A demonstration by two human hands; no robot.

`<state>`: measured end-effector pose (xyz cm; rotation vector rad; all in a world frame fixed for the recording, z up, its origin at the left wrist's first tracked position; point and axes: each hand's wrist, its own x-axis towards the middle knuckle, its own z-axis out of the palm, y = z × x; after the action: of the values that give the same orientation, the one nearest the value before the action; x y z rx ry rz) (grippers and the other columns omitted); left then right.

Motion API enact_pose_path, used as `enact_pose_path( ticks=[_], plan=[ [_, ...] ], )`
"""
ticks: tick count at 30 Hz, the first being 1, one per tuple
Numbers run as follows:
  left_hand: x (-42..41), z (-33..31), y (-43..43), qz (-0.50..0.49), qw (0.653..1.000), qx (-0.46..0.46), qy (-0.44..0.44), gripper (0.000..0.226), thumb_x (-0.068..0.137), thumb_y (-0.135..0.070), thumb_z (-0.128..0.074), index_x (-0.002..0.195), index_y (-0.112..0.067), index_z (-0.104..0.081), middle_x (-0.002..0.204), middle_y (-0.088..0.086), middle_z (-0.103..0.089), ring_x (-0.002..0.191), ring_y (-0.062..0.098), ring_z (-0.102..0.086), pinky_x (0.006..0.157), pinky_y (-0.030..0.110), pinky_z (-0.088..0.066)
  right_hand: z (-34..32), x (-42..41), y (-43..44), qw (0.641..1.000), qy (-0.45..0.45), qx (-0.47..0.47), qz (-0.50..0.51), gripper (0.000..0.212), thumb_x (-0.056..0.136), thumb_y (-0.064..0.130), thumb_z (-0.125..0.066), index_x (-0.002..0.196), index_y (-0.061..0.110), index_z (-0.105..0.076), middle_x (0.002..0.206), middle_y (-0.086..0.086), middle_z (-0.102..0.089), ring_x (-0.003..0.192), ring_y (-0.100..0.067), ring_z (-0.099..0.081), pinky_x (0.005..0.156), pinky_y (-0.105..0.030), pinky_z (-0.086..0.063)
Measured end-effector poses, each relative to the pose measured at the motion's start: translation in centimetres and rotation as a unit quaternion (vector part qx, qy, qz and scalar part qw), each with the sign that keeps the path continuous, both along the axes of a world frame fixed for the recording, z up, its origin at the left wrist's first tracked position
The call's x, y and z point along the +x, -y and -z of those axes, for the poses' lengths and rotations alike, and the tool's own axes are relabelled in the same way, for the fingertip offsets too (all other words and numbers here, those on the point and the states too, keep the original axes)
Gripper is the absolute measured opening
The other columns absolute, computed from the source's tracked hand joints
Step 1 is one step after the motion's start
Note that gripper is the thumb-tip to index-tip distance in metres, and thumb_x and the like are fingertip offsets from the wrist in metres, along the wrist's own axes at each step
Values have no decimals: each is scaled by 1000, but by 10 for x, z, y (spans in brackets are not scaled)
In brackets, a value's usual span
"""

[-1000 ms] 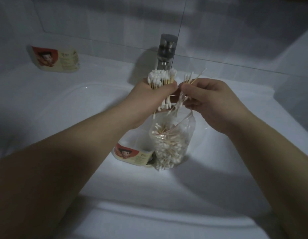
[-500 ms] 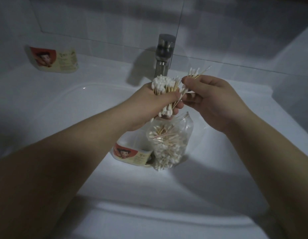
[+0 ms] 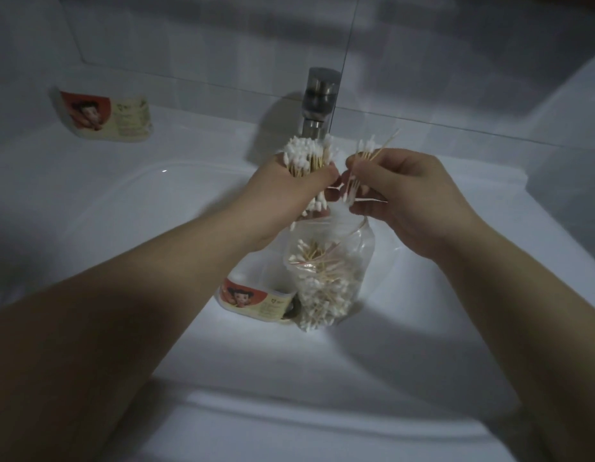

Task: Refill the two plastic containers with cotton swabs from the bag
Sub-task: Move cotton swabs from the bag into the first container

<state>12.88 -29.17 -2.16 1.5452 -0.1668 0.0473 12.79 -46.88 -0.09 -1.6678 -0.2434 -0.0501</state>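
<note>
Since the few white-tipped, wooden-stemmed loose swabs (image 3: 364,158) pinched in the right hand (image 3: 413,191) stand just to the right of the thick bundle of cotton swabs (image 3: 306,158), the next move looks like a short sideways one, right hand toward left. The bundle stands nearly upright, its stems running up and down through the left hand (image 3: 289,195), whose fingers are curled tightly round its middle. White tips show above and below the fist. The loose swabs are roughly parallel to it but splay at the top, one stem leaning off to the right. The right thumb and fingertips pinch them near the middle, and the other fingers are loosely bent. To join the bundle cleanly, they would probably need squaring up first.

Directly below both hands the clear plastic bag (image 3: 363,248) stands in the white sink basin (image 3: 156,211), mouth upward and part full of swabs lying crosswise. Whether a finger holds its top edge I cannot tell. Touching the bag's left side is the near plastic container with a red and cream label (image 3: 252,300), low in the basin, under the left forearm and closer to the left hand. Its mouth is hidden. The far container with the same label (image 3: 106,116) sits well apart on the white worktop (image 3: 206,128) at far left. A metal tap (image 3: 319,95) rises behind the hands.
</note>
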Motion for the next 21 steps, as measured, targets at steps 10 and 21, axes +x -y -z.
enact_pose_path(
  ticks=[10, 21],
  plan=[
    [-2, -3, 0, -8, 999, 7, -34, 20, 85, -27, -82, 99, -15, -74, 76, -4, -72, 65, 5, -66, 54, 18, -49, 8, -4, -10, 986, 86, -143, -28, 12, 97, 4, -64, 98, 3, -76, 74, -16, -71, 66, -17, -64, 69, -29, -58],
    [-1, -2, -2, 35, 997, 21, -71, 28, 87, -25, -80, 112, -15, -72, 89, 6, -77, 77, 17, -74, 65, 28, -55, 7, -7, -12, 976, 70, -202, -47, 15, 97, 3, -62, 101, 9, -75, 75, -7, -74, 69, -17, -71, 77, -32, -60]
  ],
)
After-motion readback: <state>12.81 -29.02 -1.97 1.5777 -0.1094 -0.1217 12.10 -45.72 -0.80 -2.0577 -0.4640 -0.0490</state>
